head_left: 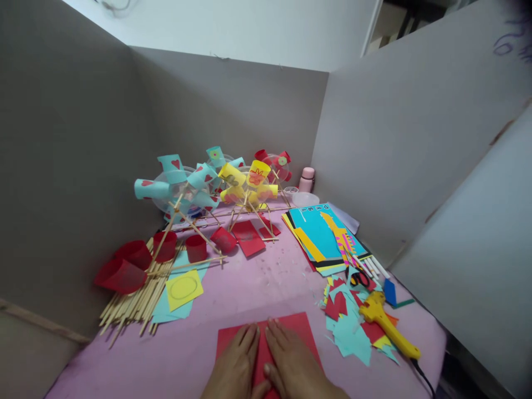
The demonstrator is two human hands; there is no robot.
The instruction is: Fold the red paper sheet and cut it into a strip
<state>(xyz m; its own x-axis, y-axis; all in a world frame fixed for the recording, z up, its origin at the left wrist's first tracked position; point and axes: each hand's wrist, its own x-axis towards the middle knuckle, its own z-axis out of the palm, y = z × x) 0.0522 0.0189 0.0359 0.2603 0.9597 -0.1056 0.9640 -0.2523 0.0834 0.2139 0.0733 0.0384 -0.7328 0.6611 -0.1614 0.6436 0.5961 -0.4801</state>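
Both wrists and the red paper (291,328) (near edge) leave frame.

Craft booth, walled by grey partition boards (233,105). Pink-covered table (266,277), paper-and-stick wheel models (195,185) at twelve o'clock, bamboo sticks (133,299) at ten, coloured paper stack (320,235), scissors (358,277), paper scraps (349,327) and yellow glue gun (388,327) at three.

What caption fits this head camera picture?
Both hands, left hand and right hand, press flat on red paper.

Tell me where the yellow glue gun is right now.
In the head view, the yellow glue gun lies on the pink table at the right, on paper scraps, right of the red sheet.
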